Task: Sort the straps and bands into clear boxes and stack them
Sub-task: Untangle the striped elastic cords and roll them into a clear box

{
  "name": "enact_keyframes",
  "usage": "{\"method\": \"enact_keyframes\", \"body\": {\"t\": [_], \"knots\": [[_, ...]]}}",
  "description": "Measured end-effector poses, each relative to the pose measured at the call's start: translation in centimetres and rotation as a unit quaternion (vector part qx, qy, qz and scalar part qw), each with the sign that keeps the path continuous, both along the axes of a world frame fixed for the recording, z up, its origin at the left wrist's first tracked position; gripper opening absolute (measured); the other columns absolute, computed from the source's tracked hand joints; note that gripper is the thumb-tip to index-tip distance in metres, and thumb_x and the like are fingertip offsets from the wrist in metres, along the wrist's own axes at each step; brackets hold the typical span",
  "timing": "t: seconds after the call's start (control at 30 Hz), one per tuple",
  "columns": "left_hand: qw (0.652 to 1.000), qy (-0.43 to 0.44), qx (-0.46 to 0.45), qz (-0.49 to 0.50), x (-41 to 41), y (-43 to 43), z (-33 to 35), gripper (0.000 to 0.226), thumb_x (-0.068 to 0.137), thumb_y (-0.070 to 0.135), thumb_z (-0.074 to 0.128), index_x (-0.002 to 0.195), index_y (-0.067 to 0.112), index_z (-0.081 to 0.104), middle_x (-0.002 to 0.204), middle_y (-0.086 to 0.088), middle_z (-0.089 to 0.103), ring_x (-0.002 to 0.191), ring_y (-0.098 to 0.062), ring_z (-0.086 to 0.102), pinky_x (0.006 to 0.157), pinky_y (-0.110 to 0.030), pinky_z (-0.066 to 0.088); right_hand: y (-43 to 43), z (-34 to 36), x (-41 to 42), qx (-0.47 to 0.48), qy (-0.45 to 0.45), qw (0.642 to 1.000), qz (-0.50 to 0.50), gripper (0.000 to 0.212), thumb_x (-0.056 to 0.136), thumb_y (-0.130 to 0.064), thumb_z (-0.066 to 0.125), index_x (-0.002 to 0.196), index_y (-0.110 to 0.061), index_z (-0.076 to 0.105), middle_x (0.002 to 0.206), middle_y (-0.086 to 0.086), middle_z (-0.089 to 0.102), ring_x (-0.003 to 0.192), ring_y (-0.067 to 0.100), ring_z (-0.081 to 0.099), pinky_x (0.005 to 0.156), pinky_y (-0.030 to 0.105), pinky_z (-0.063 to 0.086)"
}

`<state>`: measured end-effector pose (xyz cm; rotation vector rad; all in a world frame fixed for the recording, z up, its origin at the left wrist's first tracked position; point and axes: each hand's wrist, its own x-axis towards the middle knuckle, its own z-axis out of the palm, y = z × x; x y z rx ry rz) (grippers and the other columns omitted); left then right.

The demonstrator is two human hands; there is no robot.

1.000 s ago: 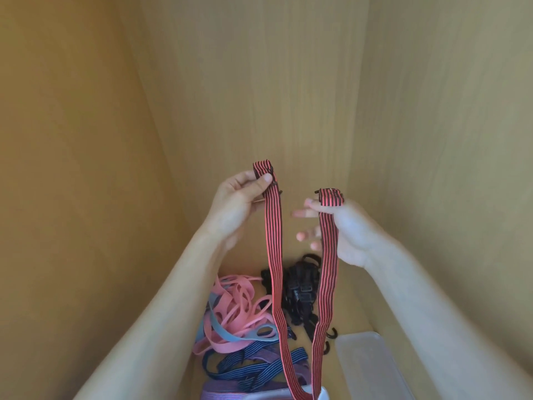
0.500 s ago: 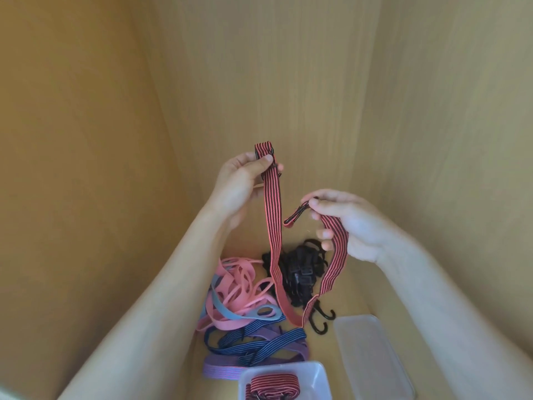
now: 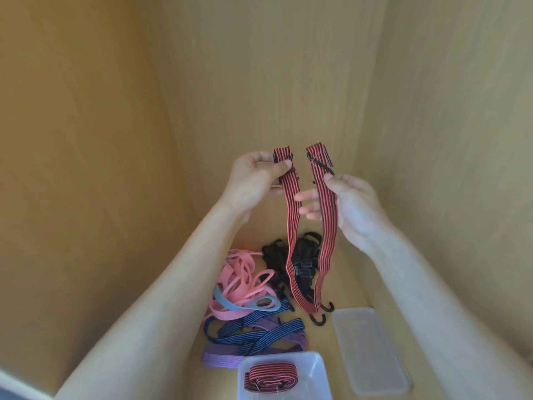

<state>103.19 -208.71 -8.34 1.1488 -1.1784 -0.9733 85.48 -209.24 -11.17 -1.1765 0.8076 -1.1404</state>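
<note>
A red-and-black striped strap (image 3: pixel 291 223) hangs folded in a U in mid-air, its two black hooks dangling at the bottom of the loop. My left hand (image 3: pixel 255 180) pinches one upper end between thumb and fingers. My right hand (image 3: pixel 343 203) holds the other upper end, thumb on the strap and fingers spread behind it. Below, a clear box (image 3: pixel 317 368) at the near edge holds a rolled red-and-black strap (image 3: pixel 271 378).
On the wooden floor lie a pink band pile (image 3: pixel 239 281), a grey band (image 3: pixel 253 304), black buckled straps (image 3: pixel 302 261), blue striped straps (image 3: pixel 259 333) and a purple strap (image 3: pixel 222 359). A clear lid (image 3: pixel 369 356) lies at the right. Wooden walls close in on three sides.
My right hand slid up to the strap's other end and raised it level with the left hand's end. The strap now hangs doubled, hooks lifted off the floor.
</note>
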Motion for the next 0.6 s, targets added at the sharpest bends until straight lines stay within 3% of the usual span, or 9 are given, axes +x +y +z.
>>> {"method": "enact_keyframes", "body": {"t": [0.07,0.17,0.27,0.37,0.47,0.6], "knots": [[1.0,-0.017,0.003,0.003,-0.3,-0.2,0.3,0.024,0.093,0.013,0.071,0.11,-0.003,0.067,0.095,-0.011,0.078,0.088,-0.024,0.076,0.074,-0.034,0.063,-0.2,0.2,0.4,-0.024,0.003,1.0,-0.003,0.016,0.108,-0.019,0.043,0.106,-0.005,0.052,0.095,0.021,0.076,0.075,0.029,0.073,0.065,0.034,0.06],[1.0,-0.02,-0.004,-0.003,-0.7,-0.4,1.1,0.022,0.094,0.01,0.068,0.111,-0.005,0.069,0.097,-0.014,0.078,0.087,-0.023,0.076,0.074,-0.032,0.063,-0.6,0.3,1.1,-0.059,0.032,0.997,-0.043,0.016,0.103,-0.021,0.056,0.097,-0.01,0.065,0.096,0.008,0.075,0.084,0.017,0.068,0.082,0.034,0.052],[0.999,-0.024,-0.018,-0.011,-1.0,-0.6,2.1,0.021,0.096,0.008,0.065,0.109,-0.008,0.07,0.097,-0.016,0.077,0.085,-0.023,0.077,0.071,-0.028,0.062,-0.8,0.8,1.4,-0.051,0.038,0.995,-0.075,0.019,0.099,-0.024,0.063,0.094,-0.008,0.072,0.105,0.015,0.074,0.091,0.021,0.066,0.094,0.041,0.05],[0.998,-0.039,-0.038,-0.021,-1.2,-0.6,2.8,0.021,0.099,0.009,0.062,0.106,-0.009,0.071,0.097,-0.017,0.077,0.087,-0.025,0.076,0.072,-0.027,0.062,-1.2,1.5,1.5,-0.039,0.034,0.995,-0.09,0.019,0.096,-0.023,0.068,0.093,-0.006,0.074,0.101,0.017,0.075,0.085,0.02,0.068,0.088,0.038,0.053],[0.995,-0.052,-0.05,-0.061,-0.9,-0.6,3.2,0.024,0.102,0.01,0.056,0.106,-0.007,0.071,0.101,-0.018,0.076,0.094,-0.031,0.075,0.081,-0.032,0.061,-1.7,2.1,1.5,-0.032,0.032,0.991,-0.125,0.015,0.091,-0.022,0.074,0.094,-0.008,0.07,0.085,0.006,0.075,0.074,0.014,0.068,0.078,0.033,0.053],[0.99,-0.068,-0.062,-0.108,-0.7,-0.5,3.3,0.02,0.099,0.006,0.055,0.106,0.003,0.074,0.104,-0.015,0.076,0.097,-0.028,0.074,0.084,-0.032,0.059,-1.9,2.2,1.1,-0.017,0.045,0.992,-0.119,0.021,0.091,-0.028,0.075,0.092,-0.01,0.064,0.09,0.011,0.076,0.079,0.021,0.066,0.093,0.049,0.053]]}}
